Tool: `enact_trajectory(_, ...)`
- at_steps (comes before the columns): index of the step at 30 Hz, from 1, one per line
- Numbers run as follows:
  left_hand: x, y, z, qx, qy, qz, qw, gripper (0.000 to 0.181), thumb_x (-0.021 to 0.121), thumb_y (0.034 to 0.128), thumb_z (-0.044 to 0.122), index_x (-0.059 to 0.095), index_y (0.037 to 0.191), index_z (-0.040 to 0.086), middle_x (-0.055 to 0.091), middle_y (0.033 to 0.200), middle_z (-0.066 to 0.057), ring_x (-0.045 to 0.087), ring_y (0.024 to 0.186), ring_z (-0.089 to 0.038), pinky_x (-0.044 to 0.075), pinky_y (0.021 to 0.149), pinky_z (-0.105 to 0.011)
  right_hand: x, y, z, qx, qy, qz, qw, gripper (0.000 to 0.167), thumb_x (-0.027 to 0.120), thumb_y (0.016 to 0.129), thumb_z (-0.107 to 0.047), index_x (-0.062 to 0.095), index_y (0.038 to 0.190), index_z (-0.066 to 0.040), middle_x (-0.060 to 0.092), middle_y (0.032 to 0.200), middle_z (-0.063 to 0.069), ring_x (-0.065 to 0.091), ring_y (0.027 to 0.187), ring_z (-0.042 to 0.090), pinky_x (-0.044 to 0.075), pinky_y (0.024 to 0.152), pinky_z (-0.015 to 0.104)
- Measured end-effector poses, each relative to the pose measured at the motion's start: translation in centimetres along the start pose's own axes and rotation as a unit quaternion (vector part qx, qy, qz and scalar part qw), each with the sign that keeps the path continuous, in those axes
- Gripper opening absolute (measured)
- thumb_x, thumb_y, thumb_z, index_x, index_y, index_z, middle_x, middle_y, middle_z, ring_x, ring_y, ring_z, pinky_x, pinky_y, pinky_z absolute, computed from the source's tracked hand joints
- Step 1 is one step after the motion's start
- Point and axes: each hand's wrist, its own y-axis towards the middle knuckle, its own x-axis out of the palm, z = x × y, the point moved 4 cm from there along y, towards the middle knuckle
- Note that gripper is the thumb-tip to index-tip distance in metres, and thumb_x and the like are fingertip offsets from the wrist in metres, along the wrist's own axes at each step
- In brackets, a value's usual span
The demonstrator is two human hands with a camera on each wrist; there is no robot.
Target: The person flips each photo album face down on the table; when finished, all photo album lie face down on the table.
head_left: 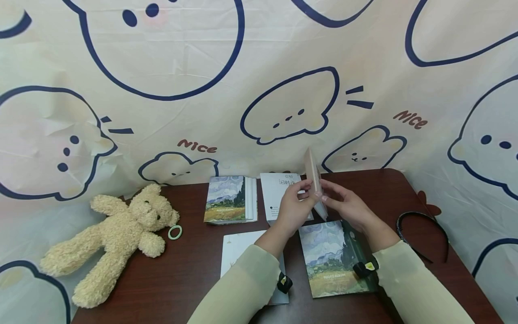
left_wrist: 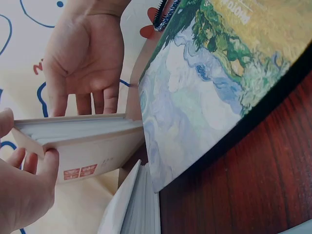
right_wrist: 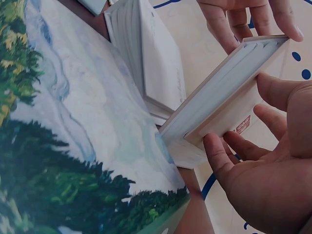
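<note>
We see a teddy bear (head_left: 121, 234) by the left edge of the tabletop (head_left: 178, 279), next to a green ring (head_left: 169, 233). Near the middle of the back edge sits a painted album (head_left: 225, 198). A flat white book (head_left: 243, 247) lies nearer the front edge. Beside the album is a small white book (head_left: 277, 198). Then the left hand (head_left: 297, 204) pinches a pale book (head_left: 312, 168), held up near the back edge. The right hand's (head_left: 350, 207) spread fingers touch its right side. Closer to us lies a bigger album (head_left: 329, 256). A black hair band (head_left: 418, 213) rests by the right edge.
</note>
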Motion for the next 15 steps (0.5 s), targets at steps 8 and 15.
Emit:
enact_trajectory(8, 0.6, -0.2, 0.3, 0.000, 0.000, -0.010, 1.0000, 0.055, 0.079, 0.0937, 0.029, 0.061, 0.143, 0.012, 0.053, 0.134, -0.002, 0.060, 0.121, -0.019, 0.056, 0.096, -0.030, -0.5, -0.5, -0.8, -0.019, 0.029, -0.010, 0.9993, 0.066, 0.066, 0.102, -0.040, 0.039, 0.161, -0.028, 0.034, 0.165, 0.012, 0.031, 0.150, 0.042, 0.028, 0.115, 0.071)
enact_trajectory(15, 1.2, -0.3, 0.3, -0.008, -0.005, -0.016, 0.9998, 0.057, 0.082, 0.0905, 0.017, 0.060, 0.143, 0.013, 0.051, 0.130, -0.002, 0.060, 0.118, -0.015, 0.055, 0.095, -0.024, -1.1, -1.0, -1.5, -0.040, 0.042, -0.012, 0.9982, 0.064, 0.061, 0.106, -0.037, 0.037, 0.163, -0.023, 0.035, 0.164, 0.014, 0.049, 0.138, 0.045, 0.038, 0.112, 0.066)
